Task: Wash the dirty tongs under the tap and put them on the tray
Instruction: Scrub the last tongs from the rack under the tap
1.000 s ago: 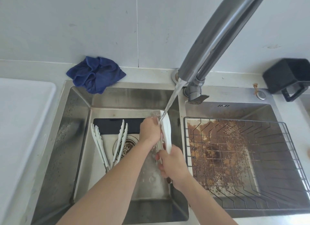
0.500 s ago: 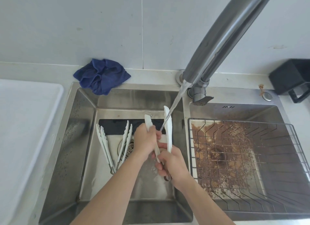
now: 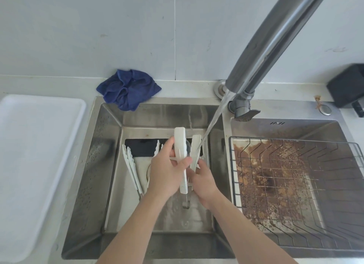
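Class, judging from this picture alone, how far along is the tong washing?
Done: nothing, the white tray holds no tongs. In hand: both the left hand and right hand hold one pair of white tongs under the tap stream. Left: two more pairs of tongs lie in the sink.

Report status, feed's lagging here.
Left hand and right hand grip white plastic tongs under tap stream. White tray waiting left. Nothing blocking.
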